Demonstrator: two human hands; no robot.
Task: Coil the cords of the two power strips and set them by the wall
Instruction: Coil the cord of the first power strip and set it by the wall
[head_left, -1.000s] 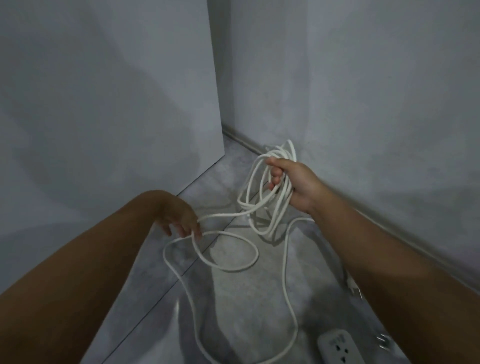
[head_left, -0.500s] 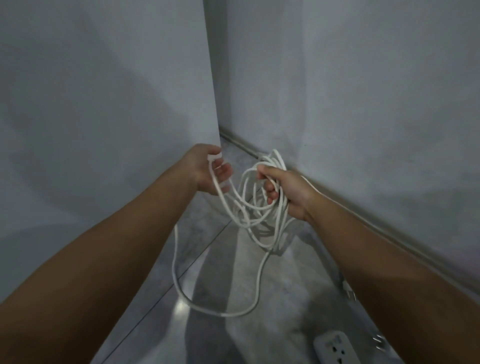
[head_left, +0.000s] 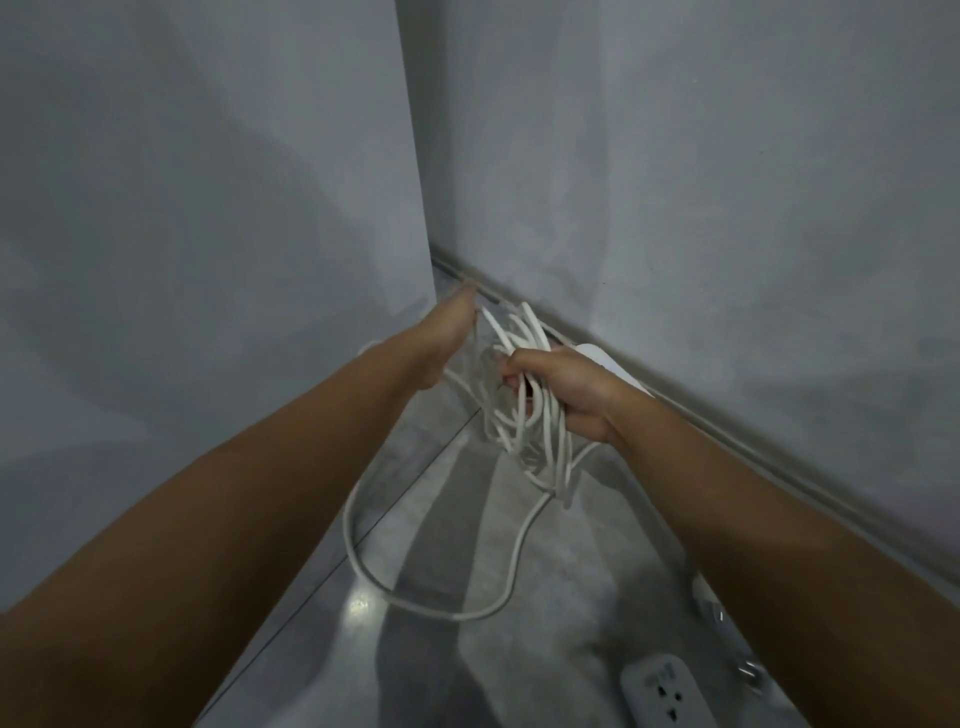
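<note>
Coiling in progress: right hand (head_left: 563, 397) grips the bunched loops of the white cord (head_left: 527, 325) above the floor (head_left: 545, 571), close to the baseboard (head_left: 727, 431). Left hand (head_left: 441, 345) reaches alongside the bundle, blurred; whether it pinches a strand cannot be told. A slack loop (head_left: 415, 603) sags to the floor; a power strip (head_left: 657, 693) lies nearby. Likely risks: uneven loops slipping from the one-handed grip, the slack twisting into a knot, or a hard tug dragging the strip across the floor.
</note>
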